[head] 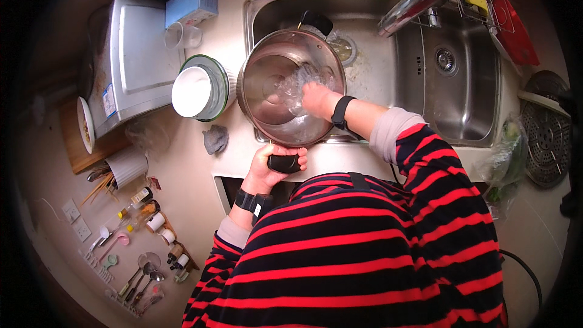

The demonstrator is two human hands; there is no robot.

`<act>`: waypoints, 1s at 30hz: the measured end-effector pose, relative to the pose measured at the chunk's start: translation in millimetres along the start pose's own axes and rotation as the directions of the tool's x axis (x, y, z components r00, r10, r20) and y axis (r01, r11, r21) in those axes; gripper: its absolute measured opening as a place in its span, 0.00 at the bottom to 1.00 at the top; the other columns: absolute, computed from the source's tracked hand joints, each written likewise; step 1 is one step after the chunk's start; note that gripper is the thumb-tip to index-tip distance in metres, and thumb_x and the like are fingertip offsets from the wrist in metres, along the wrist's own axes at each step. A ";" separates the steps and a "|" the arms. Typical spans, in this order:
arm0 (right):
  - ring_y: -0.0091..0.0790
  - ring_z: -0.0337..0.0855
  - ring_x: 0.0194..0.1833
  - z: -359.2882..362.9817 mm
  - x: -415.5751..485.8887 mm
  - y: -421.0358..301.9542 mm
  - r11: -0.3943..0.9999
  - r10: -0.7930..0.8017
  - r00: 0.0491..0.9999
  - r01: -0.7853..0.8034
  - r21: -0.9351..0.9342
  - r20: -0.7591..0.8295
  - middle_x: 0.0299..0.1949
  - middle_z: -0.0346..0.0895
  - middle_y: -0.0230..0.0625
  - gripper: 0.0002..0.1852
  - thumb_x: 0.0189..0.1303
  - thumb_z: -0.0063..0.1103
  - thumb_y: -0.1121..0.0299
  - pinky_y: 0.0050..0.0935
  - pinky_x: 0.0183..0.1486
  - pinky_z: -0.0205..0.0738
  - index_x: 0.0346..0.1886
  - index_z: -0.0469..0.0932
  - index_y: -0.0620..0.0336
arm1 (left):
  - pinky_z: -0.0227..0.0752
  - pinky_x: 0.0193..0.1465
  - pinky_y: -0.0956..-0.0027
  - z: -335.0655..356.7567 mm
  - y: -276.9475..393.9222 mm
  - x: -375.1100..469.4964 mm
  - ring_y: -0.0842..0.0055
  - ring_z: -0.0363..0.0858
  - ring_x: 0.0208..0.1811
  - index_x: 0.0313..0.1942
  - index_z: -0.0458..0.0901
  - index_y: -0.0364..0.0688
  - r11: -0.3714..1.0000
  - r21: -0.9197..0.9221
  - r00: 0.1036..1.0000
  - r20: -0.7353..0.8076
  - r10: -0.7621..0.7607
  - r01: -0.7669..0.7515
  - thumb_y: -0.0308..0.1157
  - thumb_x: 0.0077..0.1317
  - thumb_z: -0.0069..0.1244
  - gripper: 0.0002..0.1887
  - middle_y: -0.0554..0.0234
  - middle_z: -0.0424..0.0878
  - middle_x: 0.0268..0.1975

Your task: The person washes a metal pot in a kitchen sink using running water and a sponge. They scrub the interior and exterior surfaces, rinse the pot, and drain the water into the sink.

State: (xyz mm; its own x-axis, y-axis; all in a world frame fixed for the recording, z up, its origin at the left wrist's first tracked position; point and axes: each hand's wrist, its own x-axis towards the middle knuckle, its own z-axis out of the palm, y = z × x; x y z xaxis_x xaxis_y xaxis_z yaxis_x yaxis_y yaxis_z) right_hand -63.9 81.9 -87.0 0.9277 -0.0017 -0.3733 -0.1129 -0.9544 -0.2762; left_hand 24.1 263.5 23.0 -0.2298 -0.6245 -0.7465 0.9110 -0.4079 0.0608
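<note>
A wide stainless steel pot (pixel 268 82) with black handles leans tilted over the left rim of the sink (pixel 373 54), its mouth facing up towards me. My left hand (pixel 273 164) is closed around the pot's near black handle. Inside the pot, my right hand (pixel 319 100) presses a crumpled, clear film-like wad (pixel 296 86), perhaps a plastic scrubber, against the inner wall; the fingertips are partly hidden. Behind the pot, the left basin's drain (pixel 344 50) shows in part. A grey cloth or sponge (pixel 215 140) lies on the counter left of the pot.
Stacked white and green-rimmed bowls (pixel 191 92) stand close to the pot's left. Beyond them are a clear cup (pixel 182 35) and a white appliance (pixel 145 50). The chrome faucet (pixel 423 2) reaches over the sink from the upper right. Bagged greens (pixel 505 159) lie at the right.
</note>
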 end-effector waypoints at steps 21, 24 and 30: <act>0.36 0.74 0.30 -12.0 12.5 24.8 -0.655 0.627 0.689 0.215 0.725 0.362 0.36 0.71 0.42 0.07 0.50 0.46 0.85 0.30 0.37 0.74 0.34 0.71 0.72 | 0.70 0.45 0.55 -0.3 -2.8 1.2 0.58 0.75 0.37 0.42 0.74 0.22 0.999 -0.035 0.998 0.057 0.033 -0.031 0.30 0.51 0.43 0.21 0.40 0.78 0.40; 0.40 0.77 0.32 -5.1 11.4 12.4 0.268 0.656 0.724 0.043 0.962 -0.215 0.40 0.75 0.42 0.10 0.48 0.51 0.80 0.38 0.35 0.73 0.35 0.80 0.66 | 0.68 0.45 0.57 0.7 -2.0 1.1 0.60 0.73 0.38 0.41 0.73 0.22 1.000 -0.003 0.999 0.033 0.023 -0.023 0.31 0.50 0.43 0.21 0.42 0.75 0.40; 0.48 0.80 0.43 -1.8 -5.8 10.6 0.978 0.191 0.948 -0.163 0.131 -0.253 0.37 0.80 0.42 0.10 0.47 0.56 0.72 0.40 0.44 0.75 0.33 0.83 0.59 | 0.65 0.46 0.60 3.7 -1.5 -2.7 0.64 0.69 0.38 0.43 0.70 0.22 0.998 0.055 0.999 0.034 0.030 -0.032 0.32 0.49 0.43 0.24 0.46 0.71 0.40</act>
State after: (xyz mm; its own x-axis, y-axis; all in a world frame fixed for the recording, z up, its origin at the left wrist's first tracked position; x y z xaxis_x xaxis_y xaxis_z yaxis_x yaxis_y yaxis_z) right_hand -69.9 71.3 -86.1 0.9482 -0.2601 -0.1823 -0.3078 -0.8941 -0.3254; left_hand 22.1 263.3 27.4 -0.2139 -0.6589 -0.7211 0.8978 -0.4235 0.1207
